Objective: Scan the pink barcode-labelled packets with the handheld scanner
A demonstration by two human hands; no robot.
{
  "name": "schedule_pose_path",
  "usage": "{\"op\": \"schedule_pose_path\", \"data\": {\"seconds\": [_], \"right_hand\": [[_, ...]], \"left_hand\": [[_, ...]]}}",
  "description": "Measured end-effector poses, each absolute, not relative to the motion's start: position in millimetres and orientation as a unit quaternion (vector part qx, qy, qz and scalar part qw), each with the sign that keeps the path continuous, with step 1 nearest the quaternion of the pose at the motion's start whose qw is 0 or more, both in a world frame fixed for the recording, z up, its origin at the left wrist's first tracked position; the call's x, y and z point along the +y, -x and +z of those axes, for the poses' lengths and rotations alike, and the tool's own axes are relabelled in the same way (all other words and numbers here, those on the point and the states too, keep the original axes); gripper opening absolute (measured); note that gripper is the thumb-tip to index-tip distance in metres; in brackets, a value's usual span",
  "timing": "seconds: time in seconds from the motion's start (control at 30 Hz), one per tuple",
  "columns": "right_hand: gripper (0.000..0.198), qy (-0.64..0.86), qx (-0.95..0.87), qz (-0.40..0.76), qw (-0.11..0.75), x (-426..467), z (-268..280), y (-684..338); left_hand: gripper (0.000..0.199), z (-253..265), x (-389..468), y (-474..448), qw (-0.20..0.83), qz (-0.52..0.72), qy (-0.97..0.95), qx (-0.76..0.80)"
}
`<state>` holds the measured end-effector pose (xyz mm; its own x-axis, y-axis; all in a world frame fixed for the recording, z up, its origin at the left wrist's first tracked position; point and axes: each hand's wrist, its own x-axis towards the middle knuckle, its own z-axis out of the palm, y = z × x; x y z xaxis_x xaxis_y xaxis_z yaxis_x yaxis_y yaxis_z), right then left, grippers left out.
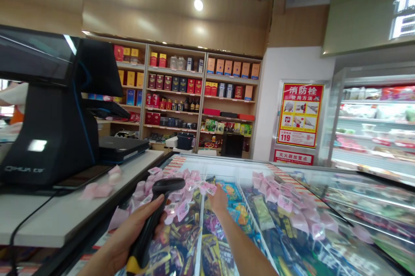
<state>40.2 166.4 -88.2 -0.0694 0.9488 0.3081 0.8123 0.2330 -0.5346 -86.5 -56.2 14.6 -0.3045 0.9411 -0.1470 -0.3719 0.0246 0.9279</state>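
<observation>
My left hand is wrapped round the handle of a black and yellow barcode scanner, whose head points forward and right. Over the glass top of a chest freezer, my right hand is closed on a small pink packet with a barcode label. Many similar pink packets lie beside it on the glass, left of and around the scanner. A second row of pink packets lies farther right. Colourful wrapped goods show through the glass below, split by white wire dividers.
At the left, a black point-of-sale terminal stands on a white counter with a phone-like dark slab, loose pink packets and a black cable. Shelves of boxed bottles line the back. A lit cooler is at right.
</observation>
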Motion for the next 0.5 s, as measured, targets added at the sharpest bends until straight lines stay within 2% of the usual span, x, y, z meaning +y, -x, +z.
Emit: {"op": "schedule_pose_path", "data": {"seconds": [0.17,0.37,0.5], "right_hand": [[0.051,0.564,-0.764,0.120,0.289,158.1,-86.1,-19.6],[0.081,0.524,-0.781,0.152,0.303,154.3,-78.8,-47.8],[0.074,0.552,-0.754,0.129,0.331,158.9,-73.1,-93.0]], "left_hand": [[0.028,17.6,-59.9,85.6,0.512,0.640,-0.292,0.493],[0.024,10.2,-48.1,76.4,0.544,0.610,-0.311,0.486],[0.027,3.7,-37.8,62.7,0.572,0.574,-0.346,0.473]]}}
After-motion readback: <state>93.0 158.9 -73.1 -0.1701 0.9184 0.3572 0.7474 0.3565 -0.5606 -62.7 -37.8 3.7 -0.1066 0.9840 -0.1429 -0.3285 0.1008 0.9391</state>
